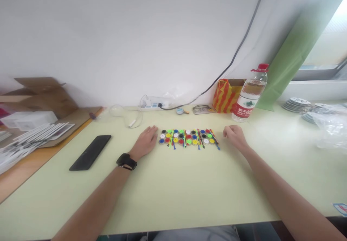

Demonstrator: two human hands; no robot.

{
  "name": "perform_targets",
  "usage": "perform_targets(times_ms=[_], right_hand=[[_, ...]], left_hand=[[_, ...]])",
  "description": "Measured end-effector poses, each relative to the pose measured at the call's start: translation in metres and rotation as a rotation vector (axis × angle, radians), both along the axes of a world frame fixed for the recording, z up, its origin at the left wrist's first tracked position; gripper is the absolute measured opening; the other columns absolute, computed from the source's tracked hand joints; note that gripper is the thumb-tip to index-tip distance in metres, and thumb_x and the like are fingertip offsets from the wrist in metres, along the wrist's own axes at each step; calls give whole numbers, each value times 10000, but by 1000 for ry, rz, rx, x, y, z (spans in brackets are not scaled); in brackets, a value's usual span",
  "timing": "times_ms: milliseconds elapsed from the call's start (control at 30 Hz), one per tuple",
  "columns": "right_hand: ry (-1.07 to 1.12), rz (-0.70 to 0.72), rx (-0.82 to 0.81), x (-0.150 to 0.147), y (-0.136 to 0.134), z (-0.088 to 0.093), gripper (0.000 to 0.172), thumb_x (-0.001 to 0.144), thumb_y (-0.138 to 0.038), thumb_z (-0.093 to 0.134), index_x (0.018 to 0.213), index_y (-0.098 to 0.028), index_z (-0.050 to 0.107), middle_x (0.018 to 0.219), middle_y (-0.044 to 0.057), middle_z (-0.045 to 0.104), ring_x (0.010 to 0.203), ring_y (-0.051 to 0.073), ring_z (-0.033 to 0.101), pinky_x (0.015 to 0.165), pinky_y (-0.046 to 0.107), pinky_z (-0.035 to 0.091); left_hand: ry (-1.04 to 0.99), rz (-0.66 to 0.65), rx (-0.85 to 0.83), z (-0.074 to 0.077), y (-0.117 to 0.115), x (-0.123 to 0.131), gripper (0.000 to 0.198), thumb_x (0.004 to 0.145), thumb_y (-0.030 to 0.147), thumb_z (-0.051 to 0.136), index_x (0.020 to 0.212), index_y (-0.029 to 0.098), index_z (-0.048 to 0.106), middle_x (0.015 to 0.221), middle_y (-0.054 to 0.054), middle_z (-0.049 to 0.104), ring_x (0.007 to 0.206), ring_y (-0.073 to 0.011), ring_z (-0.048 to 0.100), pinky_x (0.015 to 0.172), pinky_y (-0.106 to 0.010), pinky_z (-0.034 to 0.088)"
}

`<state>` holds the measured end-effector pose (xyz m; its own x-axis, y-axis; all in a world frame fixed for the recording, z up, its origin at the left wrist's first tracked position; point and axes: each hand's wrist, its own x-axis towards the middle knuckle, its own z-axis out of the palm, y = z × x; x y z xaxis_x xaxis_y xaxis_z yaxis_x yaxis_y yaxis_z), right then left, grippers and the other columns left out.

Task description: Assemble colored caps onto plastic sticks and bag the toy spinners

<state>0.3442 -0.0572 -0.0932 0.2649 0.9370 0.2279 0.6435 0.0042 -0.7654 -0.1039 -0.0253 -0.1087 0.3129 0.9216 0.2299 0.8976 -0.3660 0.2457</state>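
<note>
Between my two hands, rows of small round coloured discs (181, 142) lie on the pale green table (179, 186). They are red, yellow, blue, green, white and black. Thin coloured arrow-shaped sticks (185, 139) lie in bundles among the discs. Just left of this group, my left hand (146, 141) rests palm down with its fingers stretched out, holding nothing. A black watch (126, 161) is on that wrist. My right hand (235, 136) rests on the table to the right of the group, fingers curled into a loose fist and apart from the discs. Nothing shows in it.
A black flat case (90, 152) lies at left, near stacked white cards (35, 136) and a cardboard box (48, 92). Along the wall are a power strip (151, 105), glasses (202, 108), a striped bag (226, 96) and a water bottle (249, 94). Stacked discs (296, 104) and plastic wrap (329, 125) stand right.
</note>
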Motion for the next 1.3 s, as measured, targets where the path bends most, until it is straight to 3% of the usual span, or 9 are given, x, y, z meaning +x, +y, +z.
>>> perform_targets(times_ms=[167,600,667,733,800,900,1100,1233,1300], right_hand=[[-103,-23,0,-4,-1,-2,402,832,-344,470,457,-205,519,496,42,581,500,171,520,517,295,329],[-288,66,65,1,2,-8,320,844,-302,457,556,-207,562,583,44,634,607,191,585,568,291,402],[-318,62,97,6,6,-11,270,856,-310,463,682,-209,642,734,76,715,782,242,651,683,322,477],[-357,77,128,11,10,-17,289,883,-319,457,944,-207,716,1034,114,765,1065,295,653,883,386,514],[-446,134,129,15,11,-27,428,929,-341,429,1252,-197,670,1340,133,686,1316,316,556,1072,452,462],[-621,218,17,20,11,-42,585,1016,-415,304,1525,-189,485,1592,126,487,1495,334,398,1204,533,352],[-718,238,-197,21,10,-51,652,1056,-524,130,1647,-294,281,1719,46,259,1567,314,274,1246,539,291],[-680,241,-173,22,9,-49,626,1064,-520,175,1641,-311,300,1710,59,283,1558,320,297,1236,557,295],[-623,256,-101,24,10,-47,586,1058,-485,278,1598,-293,397,1669,95,374,1525,341,362,1211,572,327]], left_hand=[[-8,-12,-52,1,0,-2,607,1055,439,286,1549,132,461,1649,-104,389,1563,-308,278,1288,-499,251],[13,1,-73,6,-4,0,609,1064,448,268,1567,150,438,1660,-93,371,1572,-300,254,1288,-492,238],[36,24,-70,8,-6,2,596,1068,456,258,1570,190,439,1664,-78,364,1582,-328,215,1282,-564,196],[65,58,-61,11,-9,5,586,1069,467,256,1569,229,446,1673,-65,347,1588,-366,163,1266,-628,156],[93,88,-69,14,-12,8,586,1068,482,256,1580,257,434,1686,-55,318,1588,-392,134,1256,-645,148],[133,119,-113,19,-15,9,608,1065,530,237,1616,306,364,1708,-30,259,1583,-406,141,1253,-634,148],[140,74,-198,25,-13,-1,656,1043,655,206,1637,385,267,1729,9,165,1592,-384,113,1265,-606,111],[144,87,-196,24,-10,-7,659,1034,677,217,1634,407,257,1731,6,152,1591,-390,112,1262,-600,122],[142,88,-187,23,-9,-8,655,1036,671,217,1633,405,262,1731,-1,158,1587,-395,133,1257,-606,134]])
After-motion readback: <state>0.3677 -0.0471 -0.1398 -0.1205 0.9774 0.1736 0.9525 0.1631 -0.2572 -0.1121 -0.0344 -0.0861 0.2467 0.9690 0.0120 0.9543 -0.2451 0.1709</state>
